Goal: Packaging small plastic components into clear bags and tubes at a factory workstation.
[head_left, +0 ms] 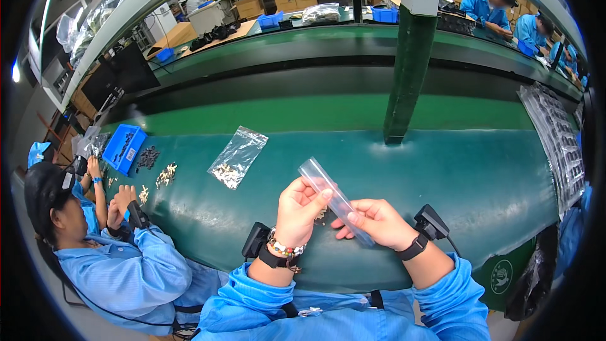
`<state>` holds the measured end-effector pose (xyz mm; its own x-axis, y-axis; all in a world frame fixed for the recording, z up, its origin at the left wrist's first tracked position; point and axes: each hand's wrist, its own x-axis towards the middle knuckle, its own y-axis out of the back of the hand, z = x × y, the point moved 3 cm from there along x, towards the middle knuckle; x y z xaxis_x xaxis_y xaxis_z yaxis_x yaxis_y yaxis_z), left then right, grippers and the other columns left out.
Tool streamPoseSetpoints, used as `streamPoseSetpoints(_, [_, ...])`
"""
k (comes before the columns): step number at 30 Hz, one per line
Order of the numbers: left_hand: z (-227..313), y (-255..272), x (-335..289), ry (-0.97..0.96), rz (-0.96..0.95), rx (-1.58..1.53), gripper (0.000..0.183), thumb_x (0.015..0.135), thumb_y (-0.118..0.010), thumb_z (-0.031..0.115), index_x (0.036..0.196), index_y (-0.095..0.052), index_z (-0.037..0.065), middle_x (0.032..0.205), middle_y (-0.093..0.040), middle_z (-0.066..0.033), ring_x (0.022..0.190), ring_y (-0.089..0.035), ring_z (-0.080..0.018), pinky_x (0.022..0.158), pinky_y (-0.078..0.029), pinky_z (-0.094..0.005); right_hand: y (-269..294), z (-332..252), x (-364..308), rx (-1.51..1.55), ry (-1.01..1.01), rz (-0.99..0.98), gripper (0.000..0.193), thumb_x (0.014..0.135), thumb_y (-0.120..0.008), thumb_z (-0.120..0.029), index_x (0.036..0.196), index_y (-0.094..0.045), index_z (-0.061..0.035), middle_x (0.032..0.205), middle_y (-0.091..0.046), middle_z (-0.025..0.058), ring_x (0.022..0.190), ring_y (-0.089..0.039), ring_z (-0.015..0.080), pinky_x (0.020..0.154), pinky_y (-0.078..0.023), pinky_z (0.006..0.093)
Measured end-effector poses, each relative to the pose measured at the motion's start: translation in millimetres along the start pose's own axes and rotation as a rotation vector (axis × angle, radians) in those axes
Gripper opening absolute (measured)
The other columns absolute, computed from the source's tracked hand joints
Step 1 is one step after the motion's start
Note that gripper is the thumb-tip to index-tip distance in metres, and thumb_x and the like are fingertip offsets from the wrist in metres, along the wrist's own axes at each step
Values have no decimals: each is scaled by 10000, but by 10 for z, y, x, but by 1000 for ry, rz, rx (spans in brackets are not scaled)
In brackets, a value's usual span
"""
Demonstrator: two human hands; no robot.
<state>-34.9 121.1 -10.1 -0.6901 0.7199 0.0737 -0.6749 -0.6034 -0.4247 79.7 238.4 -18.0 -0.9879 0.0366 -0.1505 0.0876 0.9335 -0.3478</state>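
Note:
Both my hands hold a long, narrow strip of clear plastic (329,187), maybe a folded bag, slanting from upper left to lower right above the table. My left hand (297,209) pinches it near the upper end, thumb on top. Lower down, my right hand (377,222) grips it between thumb and fingers. A few small tan pieces (322,213) show on the table behind the strip, partly hidden by my hands. Farther left lies a clear zip bag (247,146) with many small cream-coloured pieces (227,175) gathered in its lower end.
A green mat (467,177) covers the workbench, and a green post (411,76) rises at its back. At left are a blue bin (124,147), dark small parts (148,158) and cream pieces (166,175), beside a co-worker (120,265). Stacked clear trays (555,145) lie right.

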Motion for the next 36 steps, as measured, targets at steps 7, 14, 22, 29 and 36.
streamPoseSetpoints(7, [50,3,18,-86,83,-93,259,878,-594,47,1110,-507,-25,1082,-603,-167,1029,-598,-286,884,-495,-408,80,47,44,-58,60,88,249,879,-610,-55,1109,-585,37,953,-665,89,825,-640,132,746,-518,257])
streamPoseSetpoints(14, [-63,-7,71,-160,93,-87,150,874,-609,60,993,-554,-13,968,-619,-140,908,-621,-266,851,-510,-411,205,167,31,-139,18,143,144,884,-592,-45,1001,-604,38,917,-671,140,789,-656,163,734,-540,283])
streamPoseSetpoints(22, [6,233,32,-137,256,-323,289,912,-568,129,1151,-471,-1,1098,-574,-141,1001,-589,-245,875,-504,-363,139,103,53,-104,66,148,315,896,-606,-111,1176,-551,22,994,-650,110,831,-642,145,741,-533,264])
streamPoseSetpoints(29, [145,200,64,-156,241,-438,342,952,-513,217,1178,-467,-35,1118,-560,-164,1049,-568,-251,902,-488,-344,278,3,28,18,172,326,376,900,-607,-139,1210,-508,48,1044,-636,125,887,-630,159,774,-505,263])
streamPoseSetpoints(36, [126,303,93,-292,224,-340,315,952,-521,228,1139,-503,-24,1088,-570,-105,997,-572,-183,851,-494,-319,393,-28,-2,64,224,327,368,883,-621,-104,1203,-514,45,1004,-643,101,853,-622,139,756,-501,251])
